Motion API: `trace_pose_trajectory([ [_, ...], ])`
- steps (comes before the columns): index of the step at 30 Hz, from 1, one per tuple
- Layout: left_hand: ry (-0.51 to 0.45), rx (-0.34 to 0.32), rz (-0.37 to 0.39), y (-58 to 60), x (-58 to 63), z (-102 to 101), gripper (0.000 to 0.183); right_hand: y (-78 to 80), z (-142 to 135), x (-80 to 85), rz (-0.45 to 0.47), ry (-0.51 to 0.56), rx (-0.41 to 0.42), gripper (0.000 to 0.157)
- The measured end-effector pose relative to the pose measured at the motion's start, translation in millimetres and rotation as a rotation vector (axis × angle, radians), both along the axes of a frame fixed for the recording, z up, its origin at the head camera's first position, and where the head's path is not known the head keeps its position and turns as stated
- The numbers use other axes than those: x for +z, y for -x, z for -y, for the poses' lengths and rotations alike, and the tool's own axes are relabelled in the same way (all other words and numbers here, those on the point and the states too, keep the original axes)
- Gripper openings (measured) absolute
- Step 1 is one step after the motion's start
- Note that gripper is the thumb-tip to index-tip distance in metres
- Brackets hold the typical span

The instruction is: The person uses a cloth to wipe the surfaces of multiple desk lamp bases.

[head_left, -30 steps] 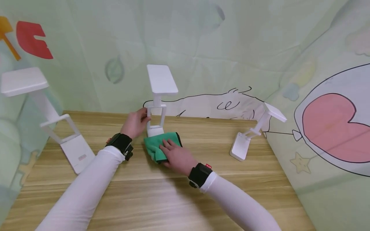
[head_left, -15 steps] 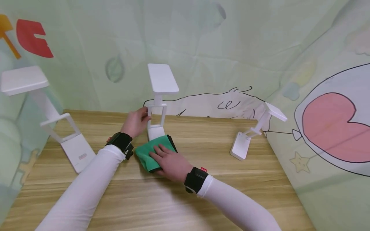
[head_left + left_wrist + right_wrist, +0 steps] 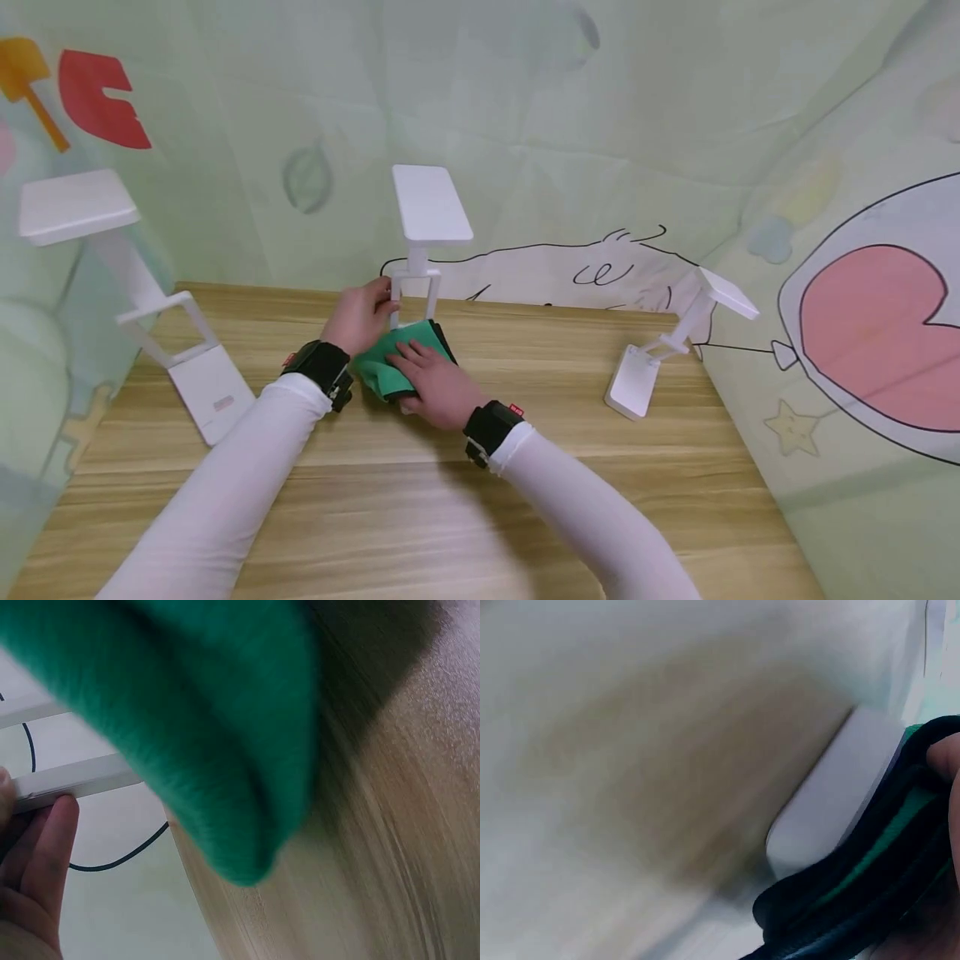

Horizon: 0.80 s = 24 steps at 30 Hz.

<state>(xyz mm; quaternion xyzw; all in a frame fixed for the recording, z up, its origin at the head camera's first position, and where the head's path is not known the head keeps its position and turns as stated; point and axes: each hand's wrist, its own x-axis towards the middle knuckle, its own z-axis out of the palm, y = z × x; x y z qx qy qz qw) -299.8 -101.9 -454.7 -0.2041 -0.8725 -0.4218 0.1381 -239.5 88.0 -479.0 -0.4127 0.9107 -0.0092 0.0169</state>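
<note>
A white desk lamp (image 3: 432, 202) stands upright near the back of the wooden table, its flat head raised on a folding frame. My left hand (image 3: 360, 317) pinches the left bar (image 3: 82, 776) of that frame between thumb and fingers. Over the lamp's base lies a folded green cloth (image 3: 377, 367) with black edging, which hides most of the base. My right hand (image 3: 444, 385) presses the cloth down with spread, fairly straight fingers. In the right wrist view, a corner of the white base (image 3: 840, 791) shows beside the cloth's dark folded edge (image 3: 817, 907).
Another white lamp (image 3: 213, 387) stands unfolded at the left, beside my left forearm. A smaller white lamp (image 3: 633, 383) stands at the right. A printed fabric backdrop (image 3: 525, 100) rises behind the table (image 3: 375, 517) and along its sides.
My right hand and the cloth move down toward the front of the base, then back up it toward the frame. The left hand keeps its hold on the lamp. The head view shifts slightly.
</note>
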Motion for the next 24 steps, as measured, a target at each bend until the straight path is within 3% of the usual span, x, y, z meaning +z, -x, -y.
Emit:
trace_pose_trajectory([
  [5,0.005,0.0,0.002,-1.1,1.1,-1.2,0.011,7.8,-4.7,2.7,0.063,0.009,-0.075,0.065],
  [12,-0.001,0.002,0.019,0.5,-0.2,-0.1,0.013,4.2,-18.5,7.0,0.106,0.006,-0.132,0.063],
  [19,-0.02,0.003,-0.034,3.3,-4.6,-0.6,0.012,-16.6,-30.3,15.5,0.041,-0.062,-0.146,0.066],
  [24,-0.02,0.006,-0.022,2.3,-4.1,-1.0,0.011,-39.7,-30.3,20.4,-0.025,-0.146,-0.102,0.068],
])
